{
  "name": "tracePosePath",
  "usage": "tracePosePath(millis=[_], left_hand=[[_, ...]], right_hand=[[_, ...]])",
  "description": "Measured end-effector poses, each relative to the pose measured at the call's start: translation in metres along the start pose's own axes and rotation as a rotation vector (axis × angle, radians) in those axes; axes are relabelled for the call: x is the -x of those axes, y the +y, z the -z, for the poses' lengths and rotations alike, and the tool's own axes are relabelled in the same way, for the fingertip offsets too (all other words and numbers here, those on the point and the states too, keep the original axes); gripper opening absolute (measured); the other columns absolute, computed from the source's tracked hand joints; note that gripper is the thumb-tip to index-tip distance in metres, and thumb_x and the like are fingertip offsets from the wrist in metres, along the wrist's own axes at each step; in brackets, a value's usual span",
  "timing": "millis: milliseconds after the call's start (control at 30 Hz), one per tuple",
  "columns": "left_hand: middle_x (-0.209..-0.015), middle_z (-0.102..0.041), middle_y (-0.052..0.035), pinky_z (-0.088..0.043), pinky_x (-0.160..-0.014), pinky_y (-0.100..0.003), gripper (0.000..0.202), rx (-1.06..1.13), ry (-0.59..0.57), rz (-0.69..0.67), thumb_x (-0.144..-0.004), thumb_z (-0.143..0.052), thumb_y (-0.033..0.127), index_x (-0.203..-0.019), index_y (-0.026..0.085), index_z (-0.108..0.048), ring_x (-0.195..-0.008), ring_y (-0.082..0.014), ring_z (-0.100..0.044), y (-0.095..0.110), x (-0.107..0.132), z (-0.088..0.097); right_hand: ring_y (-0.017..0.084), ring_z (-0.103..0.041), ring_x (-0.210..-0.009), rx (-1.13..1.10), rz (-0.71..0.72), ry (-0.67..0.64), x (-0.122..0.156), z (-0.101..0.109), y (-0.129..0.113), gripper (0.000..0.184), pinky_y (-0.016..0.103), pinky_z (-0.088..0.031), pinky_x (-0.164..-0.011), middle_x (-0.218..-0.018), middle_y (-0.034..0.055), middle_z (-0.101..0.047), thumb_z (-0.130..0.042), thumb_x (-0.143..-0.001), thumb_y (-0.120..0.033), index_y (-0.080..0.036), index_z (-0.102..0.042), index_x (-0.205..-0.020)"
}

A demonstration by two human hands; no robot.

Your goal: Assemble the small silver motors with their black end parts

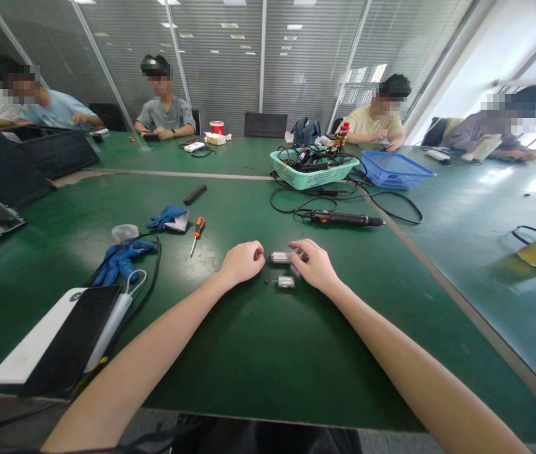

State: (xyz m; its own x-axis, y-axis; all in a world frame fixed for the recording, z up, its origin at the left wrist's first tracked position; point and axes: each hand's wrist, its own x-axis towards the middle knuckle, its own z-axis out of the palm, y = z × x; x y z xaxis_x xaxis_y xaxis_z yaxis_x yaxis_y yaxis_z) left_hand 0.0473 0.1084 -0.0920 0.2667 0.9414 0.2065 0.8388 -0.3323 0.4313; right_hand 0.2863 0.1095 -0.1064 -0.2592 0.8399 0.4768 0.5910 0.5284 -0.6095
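Note:
A silver metal cylinder [280,257] with a darker, brownish left end lies sideways between my hands. The thumb and fingers of my right hand [314,263] close around its right end. Just left of the cylinder, my left hand [244,260] has its fingers curled together; whatever they may pinch is hidden. Below, on the green table, rests a second silver cylinder [286,282] with a thin shaft and a small dark tip pointing left. It resembles a small motor, and neither hand touches it.
Left are an orange-handled screwdriver [197,234], blue gloves [123,260], a black bar [195,194], a phone [72,340] and a cable. Beyond are a corded electric screwdriver [343,218], a green basket [315,176] of tools and a blue basket [395,171]. Several people sit around.

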Motion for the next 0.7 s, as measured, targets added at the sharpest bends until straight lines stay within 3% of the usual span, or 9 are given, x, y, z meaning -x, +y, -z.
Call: tracePosePath(millis=[100,400,533,700], left_hand=[[-0.082,-0.070,-0.0003,-0.043,-0.064,-0.030,0.013,0.053,0.037,-0.016,-0.083,-0.056,0.022,-0.090,0.023,-0.067,-0.073,-0.0185,-0.062,-0.002,-0.010,-0.004],[-0.097,-0.063,-0.0057,-0.051,-0.089,-0.036,0.014,0.135,0.085,-0.304,-0.081,-0.062,0.021,-0.094,0.020,-0.065,-0.097,-0.0220,-0.059,-0.014,-0.005,-0.008],[-0.105,-0.060,-0.0072,-0.050,-0.097,-0.041,0.016,0.123,0.094,-0.303,-0.081,-0.066,0.023,-0.096,0.020,-0.066,-0.104,-0.0243,-0.057,-0.014,-0.005,-0.010],[-0.105,-0.059,-0.0063,-0.050,-0.096,-0.041,0.016,0.128,0.112,-0.308,-0.082,-0.066,0.022,-0.097,0.021,-0.065,-0.103,-0.0236,-0.056,-0.017,-0.006,-0.014]], right_hand=[[0.023,-0.066,-0.098,-0.004,0.045,-0.016,-0.012,-0.010,0.001,0.022,0.037,-0.053,-0.088,-0.107,0.0067,-0.072,-0.059,-0.091,-0.026,-0.022,-0.071,-0.108],[0.026,-0.065,-0.106,0.016,0.138,-0.062,-0.011,-0.013,0.002,0.023,0.042,-0.052,-0.096,-0.110,0.0064,-0.074,-0.068,-0.089,-0.031,-0.025,-0.072,-0.111],[0.026,-0.065,-0.104,0.030,0.154,-0.102,-0.011,-0.013,0.002,0.025,0.042,-0.052,-0.095,-0.110,0.0063,-0.074,-0.071,-0.088,-0.033,-0.024,-0.072,-0.111],[0.026,-0.065,-0.105,0.034,0.168,-0.120,-0.011,-0.015,0.002,0.024,0.043,-0.052,-0.095,-0.110,0.0066,-0.074,-0.072,-0.088,-0.032,-0.025,-0.072,-0.111]])
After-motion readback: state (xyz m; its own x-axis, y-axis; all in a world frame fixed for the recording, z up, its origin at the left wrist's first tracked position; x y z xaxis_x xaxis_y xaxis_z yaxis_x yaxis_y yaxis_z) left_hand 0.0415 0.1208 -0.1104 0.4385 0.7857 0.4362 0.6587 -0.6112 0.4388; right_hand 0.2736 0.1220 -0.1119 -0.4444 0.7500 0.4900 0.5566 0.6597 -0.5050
